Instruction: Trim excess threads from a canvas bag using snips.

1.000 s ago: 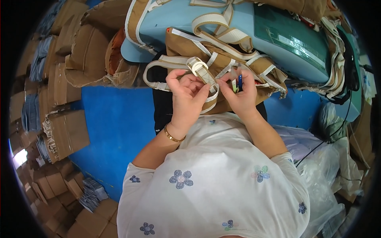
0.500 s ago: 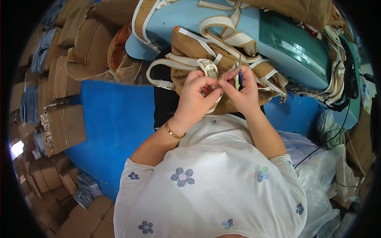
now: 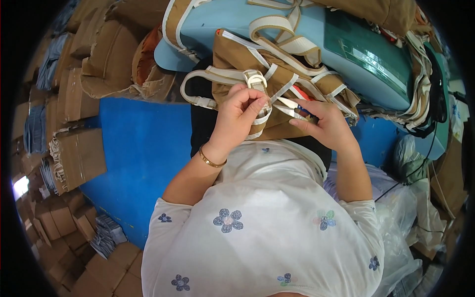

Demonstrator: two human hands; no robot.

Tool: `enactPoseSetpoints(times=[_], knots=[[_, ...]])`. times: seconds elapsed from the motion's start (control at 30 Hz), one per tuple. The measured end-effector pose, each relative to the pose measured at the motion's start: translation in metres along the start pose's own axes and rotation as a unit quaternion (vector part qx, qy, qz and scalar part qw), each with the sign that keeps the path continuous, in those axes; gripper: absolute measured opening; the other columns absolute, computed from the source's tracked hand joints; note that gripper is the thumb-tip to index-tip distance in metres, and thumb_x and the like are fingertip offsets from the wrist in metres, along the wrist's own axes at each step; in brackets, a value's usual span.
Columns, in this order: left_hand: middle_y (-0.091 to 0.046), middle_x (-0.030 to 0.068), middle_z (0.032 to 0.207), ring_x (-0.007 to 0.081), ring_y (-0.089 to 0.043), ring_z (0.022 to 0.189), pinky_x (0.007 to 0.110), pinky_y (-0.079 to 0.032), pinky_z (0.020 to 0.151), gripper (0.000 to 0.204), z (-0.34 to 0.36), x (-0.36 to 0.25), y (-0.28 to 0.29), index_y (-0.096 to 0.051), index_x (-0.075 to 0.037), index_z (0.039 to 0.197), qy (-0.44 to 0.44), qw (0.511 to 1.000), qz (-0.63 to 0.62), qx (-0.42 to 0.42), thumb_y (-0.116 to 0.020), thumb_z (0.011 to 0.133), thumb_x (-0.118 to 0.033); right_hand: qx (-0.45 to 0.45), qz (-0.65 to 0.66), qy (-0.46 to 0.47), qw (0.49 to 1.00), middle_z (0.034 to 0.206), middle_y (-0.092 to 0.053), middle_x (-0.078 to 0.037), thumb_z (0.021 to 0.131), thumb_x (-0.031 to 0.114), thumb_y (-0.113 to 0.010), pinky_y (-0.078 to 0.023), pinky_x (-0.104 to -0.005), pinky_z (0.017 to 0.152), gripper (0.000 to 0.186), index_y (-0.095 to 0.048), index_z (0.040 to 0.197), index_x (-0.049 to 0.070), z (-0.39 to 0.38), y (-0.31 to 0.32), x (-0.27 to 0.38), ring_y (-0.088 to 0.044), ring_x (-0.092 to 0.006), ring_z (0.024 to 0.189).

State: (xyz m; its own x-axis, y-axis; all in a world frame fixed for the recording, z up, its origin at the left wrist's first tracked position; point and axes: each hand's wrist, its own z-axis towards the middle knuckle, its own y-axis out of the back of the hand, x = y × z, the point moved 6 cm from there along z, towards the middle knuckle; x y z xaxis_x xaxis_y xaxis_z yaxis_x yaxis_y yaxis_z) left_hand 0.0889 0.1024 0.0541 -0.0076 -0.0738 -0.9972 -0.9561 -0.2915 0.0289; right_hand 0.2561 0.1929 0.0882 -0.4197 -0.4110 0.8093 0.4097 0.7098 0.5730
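Note:
A brown fabric bag (image 3: 236,55) with white-edged trim lies across my lap and against the table edge. My left hand (image 3: 234,115) is closed on a cream webbing strap (image 3: 267,110), pinching it just below a pale ring buckle (image 3: 256,79). In my right hand (image 3: 327,122) is a pair of thread snips (image 3: 285,110), with its blades apart and pointing left toward the strap. Its blue handle is partly hidden by my fingers. A side-release buckle (image 3: 204,102) hangs at the end of a looped strap left of the bag.
A light blue table (image 3: 217,24) with a green top panel (image 3: 368,52) stands ahead, with more brown fabric and straps on it. Torn cardboard boxes (image 3: 81,153) are stacked at left on the blue floor (image 3: 141,148). Clear plastic bags (image 3: 396,222) lie at right.
My right hand has moved right and away from my left. The snips, upright before, now point left with open blades. My left hand has shifted slightly left, still on the strap.

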Motion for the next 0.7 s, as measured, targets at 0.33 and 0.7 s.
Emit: enactPoseSetpoints(times=[0.33, 0.7], knots=[[-0.047, 0.0005, 0.092, 0.0058, -0.053, 0.078, 0.019, -0.043, 0.069, 0.008, -0.005, -0.001, -0.003, -0.059, 0.001, 0.095, -0.008, 1.000, 0.013, 0.001, -0.057, 0.091, -0.006, 0.046, 0.019, 0.074, 0.996, 0.070, -0.062, -0.012, 0.079, 0.028, -0.072, -0.043, -0.0302, 0.054, 0.039, -0.065, 0.112, 0.008, 0.005, 0.000, -0.002, -0.052, -0.0213, 0.055], [-0.046, 0.0009, 0.091, 0.0060, -0.051, 0.077, 0.018, -0.042, 0.068, 0.007, -0.006, -0.006, -0.007, -0.058, -0.001, 0.095, -0.029, 0.996, 0.081, 0.032, -0.058, 0.091, -0.007, 0.090, -0.006, 0.107, 0.990, 0.073, -0.061, -0.016, 0.081, 0.030, -0.069, -0.045, -0.0345, 0.057, 0.036, -0.065, 0.109, 0.008, 0.010, -0.003, -0.002, -0.056, -0.0293, 0.061]])
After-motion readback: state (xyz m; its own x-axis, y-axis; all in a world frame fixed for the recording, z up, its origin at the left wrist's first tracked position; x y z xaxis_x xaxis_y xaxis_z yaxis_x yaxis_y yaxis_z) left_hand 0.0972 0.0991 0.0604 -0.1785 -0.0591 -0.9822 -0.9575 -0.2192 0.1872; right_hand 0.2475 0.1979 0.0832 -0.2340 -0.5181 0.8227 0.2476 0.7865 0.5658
